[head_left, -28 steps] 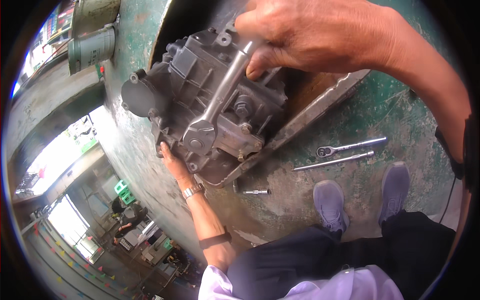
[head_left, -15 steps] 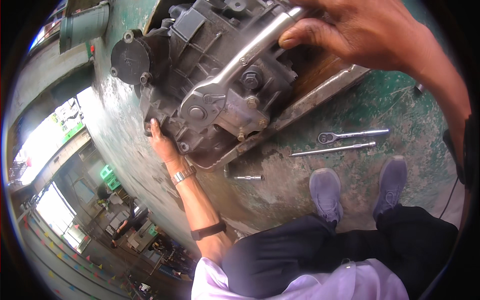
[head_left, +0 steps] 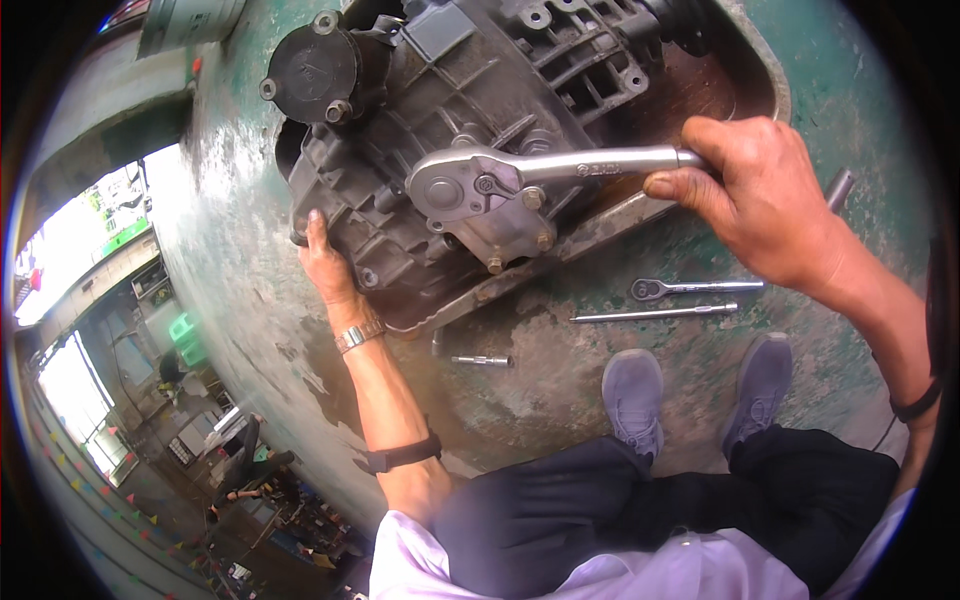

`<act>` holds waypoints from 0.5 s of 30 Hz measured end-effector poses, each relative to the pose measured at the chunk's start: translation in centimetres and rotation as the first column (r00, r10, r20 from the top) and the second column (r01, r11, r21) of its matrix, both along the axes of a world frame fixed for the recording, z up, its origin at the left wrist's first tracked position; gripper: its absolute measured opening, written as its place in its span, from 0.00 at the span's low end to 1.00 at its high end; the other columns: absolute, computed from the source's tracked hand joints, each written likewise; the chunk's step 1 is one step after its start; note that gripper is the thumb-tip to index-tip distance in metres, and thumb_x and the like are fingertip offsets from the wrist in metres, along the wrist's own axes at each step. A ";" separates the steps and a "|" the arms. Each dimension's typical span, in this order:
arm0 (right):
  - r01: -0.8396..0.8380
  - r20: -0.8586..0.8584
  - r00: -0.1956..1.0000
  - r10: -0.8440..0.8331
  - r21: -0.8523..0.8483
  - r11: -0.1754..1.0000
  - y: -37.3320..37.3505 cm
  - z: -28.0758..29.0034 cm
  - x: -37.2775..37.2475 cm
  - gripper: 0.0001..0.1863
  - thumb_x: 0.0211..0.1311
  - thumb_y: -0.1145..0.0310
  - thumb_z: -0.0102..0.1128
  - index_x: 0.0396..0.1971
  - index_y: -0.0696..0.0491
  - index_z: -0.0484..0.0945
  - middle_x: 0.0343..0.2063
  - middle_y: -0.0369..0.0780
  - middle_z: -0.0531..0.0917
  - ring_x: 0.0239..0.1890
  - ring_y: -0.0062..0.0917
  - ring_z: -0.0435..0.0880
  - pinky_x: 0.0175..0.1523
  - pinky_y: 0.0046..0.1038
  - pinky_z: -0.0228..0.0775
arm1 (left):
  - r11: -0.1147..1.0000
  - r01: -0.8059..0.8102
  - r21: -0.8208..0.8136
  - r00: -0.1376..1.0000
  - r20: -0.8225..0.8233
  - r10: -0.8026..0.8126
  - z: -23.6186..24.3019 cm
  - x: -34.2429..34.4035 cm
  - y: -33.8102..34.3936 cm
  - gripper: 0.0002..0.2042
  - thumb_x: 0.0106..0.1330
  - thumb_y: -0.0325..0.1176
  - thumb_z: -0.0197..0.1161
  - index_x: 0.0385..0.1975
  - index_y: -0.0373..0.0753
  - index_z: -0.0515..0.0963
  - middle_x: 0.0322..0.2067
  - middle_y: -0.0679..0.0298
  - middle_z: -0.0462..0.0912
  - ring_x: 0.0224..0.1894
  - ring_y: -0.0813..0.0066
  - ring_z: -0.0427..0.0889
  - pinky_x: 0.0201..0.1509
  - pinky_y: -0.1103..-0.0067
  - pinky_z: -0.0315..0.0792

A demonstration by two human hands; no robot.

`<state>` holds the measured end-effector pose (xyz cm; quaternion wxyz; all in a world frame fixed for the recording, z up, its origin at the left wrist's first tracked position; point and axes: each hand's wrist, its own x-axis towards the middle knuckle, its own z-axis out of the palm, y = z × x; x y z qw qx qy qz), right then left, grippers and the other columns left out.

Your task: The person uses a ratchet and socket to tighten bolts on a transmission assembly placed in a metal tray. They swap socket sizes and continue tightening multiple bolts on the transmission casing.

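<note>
A grey metal gearbox [head_left: 470, 90] with a round black cover [head_left: 315, 75] lies in a shallow metal tray [head_left: 620, 215]. My right hand [head_left: 755, 195] is closed round the end of a large ratchet wrench [head_left: 570, 166], thumb along the handle. The wrench's head lies over the gearbox, beside a small bolted plate [head_left: 510, 235]; what sits under the head is hidden. At the casing's near left corner my left hand [head_left: 328, 270] grips the edge, thumb on top and the other fingers out of sight.
On the worn green floor lie a smaller ratchet [head_left: 695, 288], a long extension bar [head_left: 655, 312] and a short socket piece [head_left: 482, 361]. Another metal tube [head_left: 840, 188] is beyond my right wrist. My shoes [head_left: 633, 400] stand close by. Far left, a person [head_left: 240, 470] bends among clutter.
My right hand has swung the wrench handle toward me and to the right, so it now lies nearly level across the view. My left hand keeps its grip; the view has shifted slightly.
</note>
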<state>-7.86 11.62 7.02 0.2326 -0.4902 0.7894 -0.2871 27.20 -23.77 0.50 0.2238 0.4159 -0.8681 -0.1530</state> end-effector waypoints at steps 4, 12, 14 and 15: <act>-0.023 0.214 0.977 -0.008 0.144 0.989 0.4 1.0 1.2 0.25 0.61 0.50 0.60 0.18 0.59 0.75 0.15 0.51 0.76 0.24 0.50 0.77 0.31 0.46 0.68 | 0.988 0.073 -0.137 0.993 0.107 -0.058 -0.3 0.1 -0.2 0.13 0.71 0.23 0.51 0.51 0.37 0.79 0.46 0.48 0.81 0.48 0.56 0.80 0.54 0.69 0.73; 0.000 0.219 0.975 -0.038 0.170 0.985 0.7 0.5 2.4 0.23 0.61 0.51 0.60 0.21 0.58 0.77 0.18 0.52 0.79 0.26 0.50 0.80 0.34 0.47 0.71 | 0.980 0.071 -0.186 0.977 0.213 -0.030 -0.4 0.7 -1.0 0.17 0.67 0.19 0.52 0.53 0.38 0.78 0.49 0.52 0.82 0.50 0.53 0.79 0.56 0.67 0.72; 0.013 0.226 0.973 -0.048 0.152 0.988 0.9 0.5 2.7 0.22 0.61 0.52 0.60 0.22 0.58 0.78 0.19 0.52 0.79 0.27 0.50 0.80 0.34 0.47 0.71 | 0.998 0.019 -0.059 0.999 0.034 -0.017 -0.4 0.5 -1.0 0.17 0.67 0.19 0.52 0.53 0.39 0.78 0.50 0.52 0.82 0.51 0.53 0.79 0.57 0.68 0.72; 0.019 0.228 0.972 -0.053 0.146 0.989 0.9 0.5 3.0 0.23 0.61 0.51 0.60 0.22 0.58 0.78 0.20 0.51 0.80 0.27 0.50 0.81 0.35 0.48 0.72 | 0.988 -0.078 0.135 0.991 -0.095 0.092 -0.5 0.3 -0.9 0.17 0.68 0.20 0.52 0.53 0.38 0.78 0.49 0.52 0.82 0.50 0.53 0.79 0.57 0.68 0.72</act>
